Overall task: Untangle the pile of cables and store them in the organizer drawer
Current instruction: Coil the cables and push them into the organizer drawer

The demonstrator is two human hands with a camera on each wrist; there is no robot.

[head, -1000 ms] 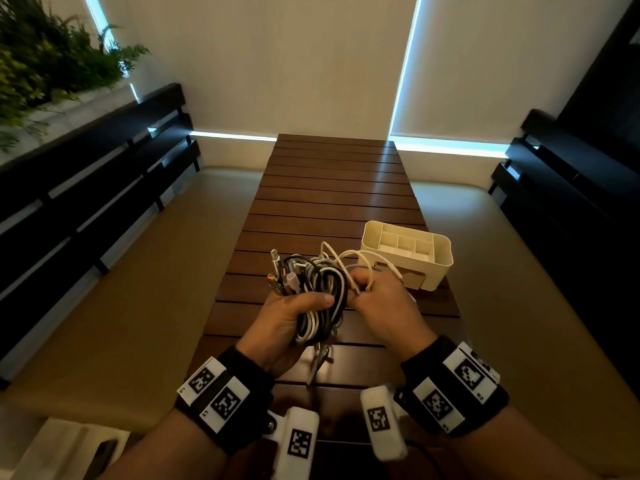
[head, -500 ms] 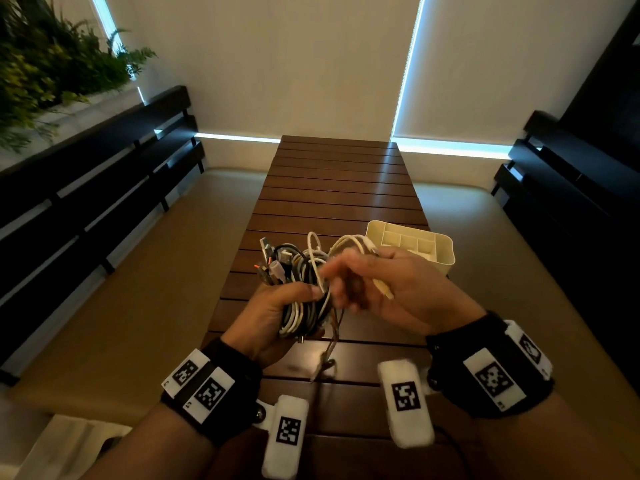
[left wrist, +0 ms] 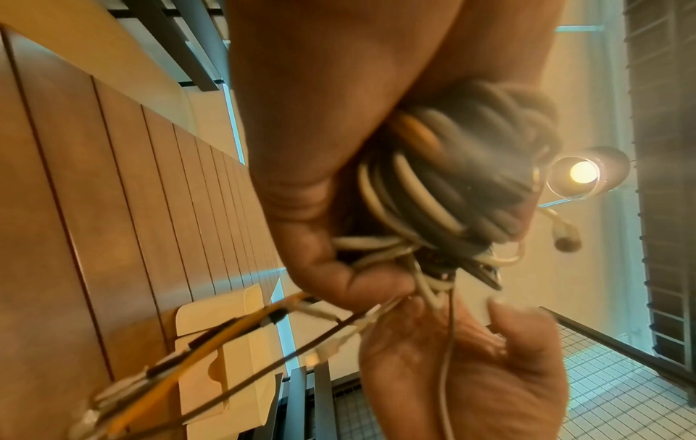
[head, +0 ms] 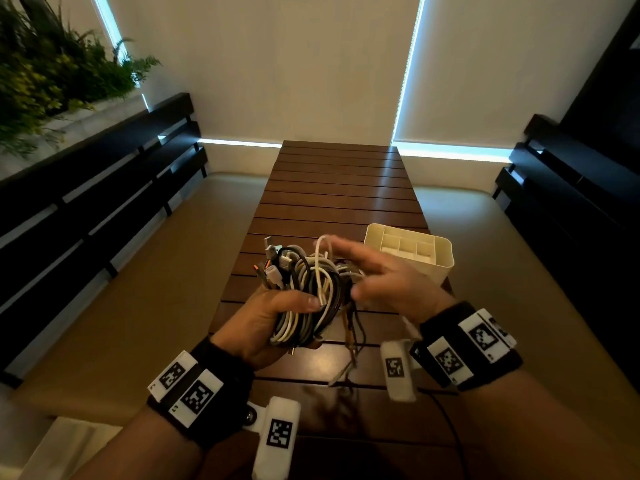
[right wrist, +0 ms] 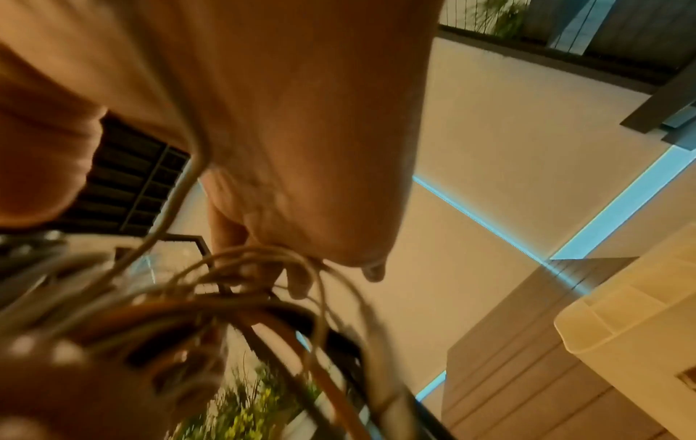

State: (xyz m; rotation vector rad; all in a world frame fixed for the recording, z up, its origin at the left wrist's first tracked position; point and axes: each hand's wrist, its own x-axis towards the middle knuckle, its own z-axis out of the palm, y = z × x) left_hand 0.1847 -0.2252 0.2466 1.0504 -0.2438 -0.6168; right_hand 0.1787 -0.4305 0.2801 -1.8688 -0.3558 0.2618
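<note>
Right hand [head: 384, 278] blurred, grip unreadable, now lower beside cream plastic organizer [head: 440, 261]; left hand [head: 266, 323] clutches tangled black-and-white cable bundle [head: 311, 289].

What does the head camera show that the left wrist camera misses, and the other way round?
Only the head view shows the organizer's open top with its dividers, the plant at upper left, the marked wristbands, and plugs sticking up from the cable bundle.

Only the left wrist view shows a lit lamp overhead and, close up, loose plug ends trailing from the bundle over the table.

Both show the left hand gripping the bundle, the right hand beside it, and the slatted table with the organizer on it.
</note>
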